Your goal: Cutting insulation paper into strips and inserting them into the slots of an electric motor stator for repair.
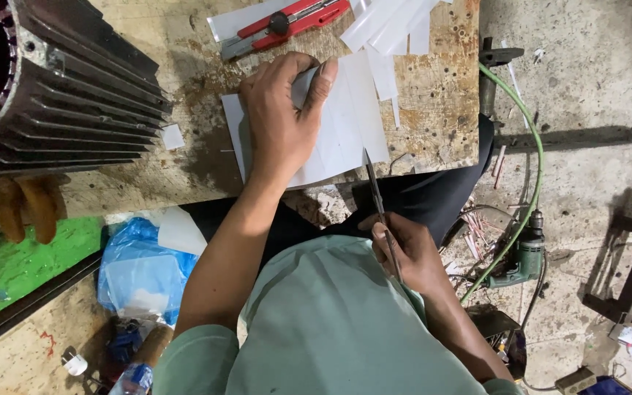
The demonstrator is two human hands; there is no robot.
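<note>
The left hand (281, 117) presses a white, creased sheet (345, 124) flat at the bench's (433, 110) near edge, fingers curled together on a grey tool; the right hand (407, 252) fingers clamp thin scissors (378, 205).

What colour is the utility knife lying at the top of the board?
The utility knife is red with grey metal, clearest in the head view.

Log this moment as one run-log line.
left hand: pressing white sheet on wooden board | right hand: holding thin blade | red utility knife: lying on board
</note>
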